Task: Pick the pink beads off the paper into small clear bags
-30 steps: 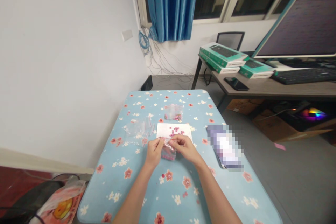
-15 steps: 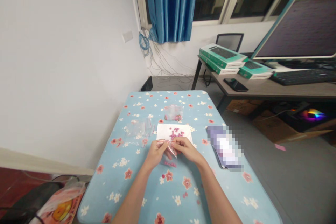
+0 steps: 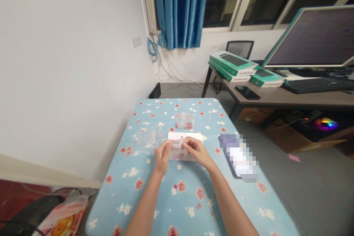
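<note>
My left hand pinches the left end of a small clear zip bag by its pink-edged top. At the other end of that top edge, my right hand has its thumb and fingertips closed on the bag. Pink beads show low in the bag or through it; I cannot tell which. Behind it lies a white sheet of paper, mostly covered by the hands and bag. Farther back sits another zip bag with pink and reddish beads at its bottom. Clear plastic bags lie left of the paper.
A flowered blue tablecloth covers the table, with a single red bead near the front. To the right lies a partly blurred phone-like object. A desk with green keyboard boxes and a monitor stands beyond; a wall is left.
Both hands have lifted the zip bag and moved it slightly away from me, over the paper. It now hangs flatter between them, hiding the loose beads seen on the paper before.
</note>
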A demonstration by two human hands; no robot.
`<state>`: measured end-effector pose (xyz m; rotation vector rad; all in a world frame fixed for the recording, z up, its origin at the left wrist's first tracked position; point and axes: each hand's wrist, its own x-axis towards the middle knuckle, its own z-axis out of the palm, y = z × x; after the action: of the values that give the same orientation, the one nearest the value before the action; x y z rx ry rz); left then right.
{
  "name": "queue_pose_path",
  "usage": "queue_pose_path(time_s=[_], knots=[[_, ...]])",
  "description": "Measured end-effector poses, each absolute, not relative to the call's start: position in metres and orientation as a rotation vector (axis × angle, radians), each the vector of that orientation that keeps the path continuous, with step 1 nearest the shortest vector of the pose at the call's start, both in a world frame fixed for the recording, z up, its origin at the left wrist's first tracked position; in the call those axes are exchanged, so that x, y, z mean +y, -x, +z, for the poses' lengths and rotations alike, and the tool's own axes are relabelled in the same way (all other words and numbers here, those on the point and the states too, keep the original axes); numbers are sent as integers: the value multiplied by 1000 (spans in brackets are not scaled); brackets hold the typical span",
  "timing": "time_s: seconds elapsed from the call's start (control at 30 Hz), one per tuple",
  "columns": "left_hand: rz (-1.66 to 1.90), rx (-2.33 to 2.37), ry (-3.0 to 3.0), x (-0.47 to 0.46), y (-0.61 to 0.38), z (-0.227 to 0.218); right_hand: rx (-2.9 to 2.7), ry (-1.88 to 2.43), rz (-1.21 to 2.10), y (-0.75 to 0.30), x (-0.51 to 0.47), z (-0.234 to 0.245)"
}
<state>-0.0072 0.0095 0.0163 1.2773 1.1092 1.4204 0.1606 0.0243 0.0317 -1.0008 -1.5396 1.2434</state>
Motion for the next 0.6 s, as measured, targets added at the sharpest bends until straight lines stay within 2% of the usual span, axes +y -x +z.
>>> queue_pose_path(time_s=[0.17,0.4,0.6], knots=[[1628,1154,-1221,21,16,11,-1422,1099,1060,-161,74,39],[1570,1111,-1196,27,15,5,-1444,1342,909,-157,146,34],[1567,1095,-1205,28,15,6,-1298,1453,655,-176,146,27]])
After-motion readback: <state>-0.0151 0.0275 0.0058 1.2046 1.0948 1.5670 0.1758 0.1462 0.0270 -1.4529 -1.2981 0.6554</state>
